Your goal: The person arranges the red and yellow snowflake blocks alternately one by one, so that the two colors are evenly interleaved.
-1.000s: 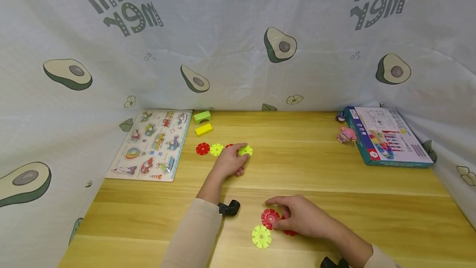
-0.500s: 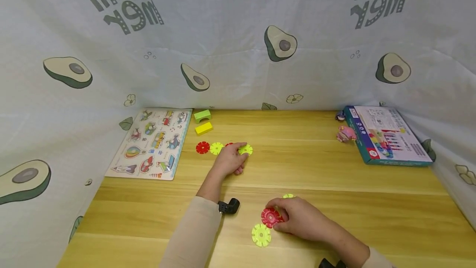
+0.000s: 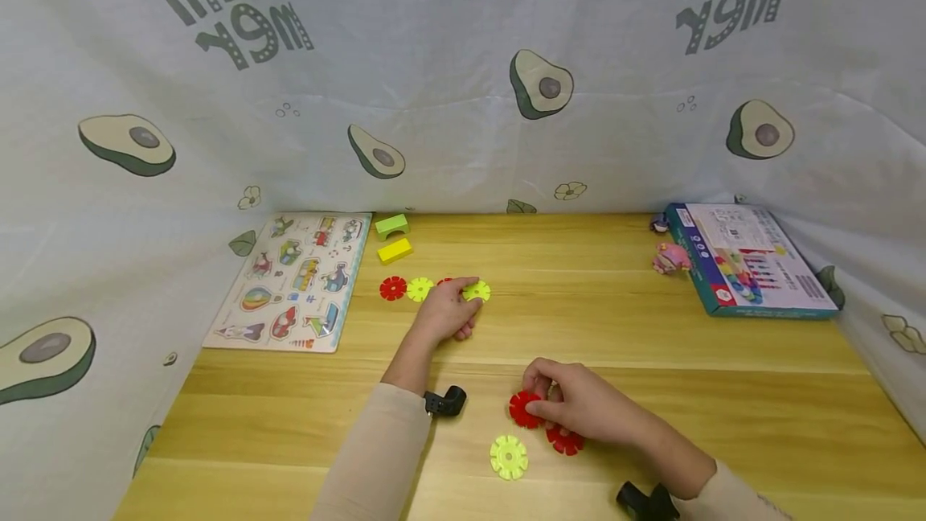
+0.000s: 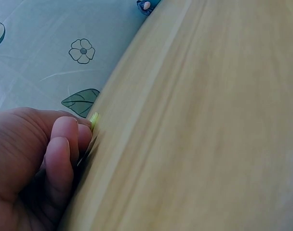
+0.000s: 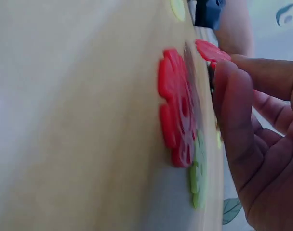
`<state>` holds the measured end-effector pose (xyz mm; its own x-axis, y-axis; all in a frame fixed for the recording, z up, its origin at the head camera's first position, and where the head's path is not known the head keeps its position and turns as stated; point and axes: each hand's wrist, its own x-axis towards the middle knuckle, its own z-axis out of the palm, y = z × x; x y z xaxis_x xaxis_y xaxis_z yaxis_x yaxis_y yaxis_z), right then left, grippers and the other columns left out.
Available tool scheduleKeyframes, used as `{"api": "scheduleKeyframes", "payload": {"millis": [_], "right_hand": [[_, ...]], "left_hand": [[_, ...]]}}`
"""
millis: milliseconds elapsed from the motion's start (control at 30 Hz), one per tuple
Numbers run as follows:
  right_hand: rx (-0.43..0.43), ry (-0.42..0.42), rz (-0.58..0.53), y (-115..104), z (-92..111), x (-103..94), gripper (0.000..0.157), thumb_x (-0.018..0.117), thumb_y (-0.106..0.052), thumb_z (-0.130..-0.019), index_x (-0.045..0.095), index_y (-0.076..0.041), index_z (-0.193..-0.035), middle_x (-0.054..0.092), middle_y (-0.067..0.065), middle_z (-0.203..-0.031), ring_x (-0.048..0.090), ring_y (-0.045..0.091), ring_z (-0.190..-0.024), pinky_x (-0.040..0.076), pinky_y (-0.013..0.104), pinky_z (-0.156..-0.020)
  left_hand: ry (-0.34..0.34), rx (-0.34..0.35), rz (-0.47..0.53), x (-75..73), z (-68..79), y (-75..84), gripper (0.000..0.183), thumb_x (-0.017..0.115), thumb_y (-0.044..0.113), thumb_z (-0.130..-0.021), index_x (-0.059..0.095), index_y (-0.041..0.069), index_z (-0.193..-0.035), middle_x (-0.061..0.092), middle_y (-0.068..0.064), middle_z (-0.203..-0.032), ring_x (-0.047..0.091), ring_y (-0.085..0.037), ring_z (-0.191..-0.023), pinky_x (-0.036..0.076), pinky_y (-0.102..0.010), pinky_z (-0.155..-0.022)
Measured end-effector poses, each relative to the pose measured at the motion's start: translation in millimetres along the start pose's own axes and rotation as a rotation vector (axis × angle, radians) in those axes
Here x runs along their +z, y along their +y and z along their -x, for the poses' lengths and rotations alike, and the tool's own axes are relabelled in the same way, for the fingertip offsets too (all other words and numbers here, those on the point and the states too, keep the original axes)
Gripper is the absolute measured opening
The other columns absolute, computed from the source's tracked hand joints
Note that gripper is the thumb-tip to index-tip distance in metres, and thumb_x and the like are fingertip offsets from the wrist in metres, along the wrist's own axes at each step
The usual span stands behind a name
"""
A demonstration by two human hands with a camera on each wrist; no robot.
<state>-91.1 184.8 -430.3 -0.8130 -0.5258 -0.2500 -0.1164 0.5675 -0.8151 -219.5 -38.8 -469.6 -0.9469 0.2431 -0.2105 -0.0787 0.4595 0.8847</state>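
Note:
My left hand (image 3: pixel 443 313) reaches to the right end of a row of notched plastic discs, thumb and index finger at opposite edges of a yellow snowflake disc (image 3: pixel 482 290). Left of it lie a partly covered red disc, a yellow disc (image 3: pixel 419 289) and a red disc (image 3: pixel 393 288). Nearer me, my right hand (image 3: pixel 589 404) pinches a red snowflake disc (image 3: pixel 521 410), raised off the table in the right wrist view. Under that hand lies another red disc (image 3: pixel 567 442); a yellow-green disc (image 5: pixel 198 178) shows beside it in the right wrist view. A loose yellow disc (image 3: pixel 509 457) lies in front.
At the back left are a picture puzzle board (image 3: pixel 289 284), a green arch block (image 3: pixel 391 224) and a yellow block (image 3: pixel 395 251). A flat box (image 3: pixel 752 264) lies back right beside a pink figurine (image 3: pixel 671 258) and a small blue figurine (image 3: pixel 659 223). A patterned cloth (image 3: pixel 463 103) hangs behind.
My right hand has closed its fingers on the upper red disc and lifted it off the other discs, which uncovers the red one beneath. The left hand stays at the yellow disc.

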Motion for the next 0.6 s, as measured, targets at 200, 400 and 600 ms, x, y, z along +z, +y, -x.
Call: {"api": "scheduleKeyframes", "payload": {"millis": [200, 400, 600], "right_hand": [[-0.015, 0.100, -0.133, 0.4, -16.7, -10.6, 0.021, 0.063, -0.021, -0.088, 0.055, -0.017, -0.107, 0.055, 0.009, -0.081, 0.063, 0.022, -0.061, 0.055, 0.034, -0.052], [0.052, 0.249, -0.174, 0.1, -45.6, -20.5, 0.023, 0.063, -0.010, -0.088, 0.056, -0.016, -0.109, 0.052, 0.013, -0.083, 0.064, 0.023, -0.062, 0.056, 0.034, -0.055], [0.123, 0.336, -0.184, -0.7, -78.8, -29.7, 0.029, 0.065, -0.008, -0.086, 0.054, -0.013, -0.112, 0.053, 0.013, -0.084, 0.065, 0.021, -0.064, 0.056, 0.033, -0.057]], "left_hand": [[0.004, -0.006, 0.000, -0.2, 0.7, 1.2, 0.047, 0.063, 0.022, -0.089, 0.049, 0.019, -0.134, 0.059, -0.009, -0.056, 0.057, -0.020, -0.041, 0.051, -0.033, -0.040], [0.009, -0.014, -0.008, -0.3, 1.9, 2.2, 0.047, 0.063, 0.022, -0.089, 0.050, 0.019, -0.134, 0.058, -0.009, -0.055, 0.057, -0.020, -0.041, 0.051, -0.033, -0.040], [0.008, -0.017, 0.001, -0.4, 1.7, 1.9, 0.047, 0.064, 0.022, -0.088, 0.050, 0.019, -0.133, 0.058, -0.009, -0.055, 0.057, -0.020, -0.041, 0.052, -0.033, -0.041]]}}
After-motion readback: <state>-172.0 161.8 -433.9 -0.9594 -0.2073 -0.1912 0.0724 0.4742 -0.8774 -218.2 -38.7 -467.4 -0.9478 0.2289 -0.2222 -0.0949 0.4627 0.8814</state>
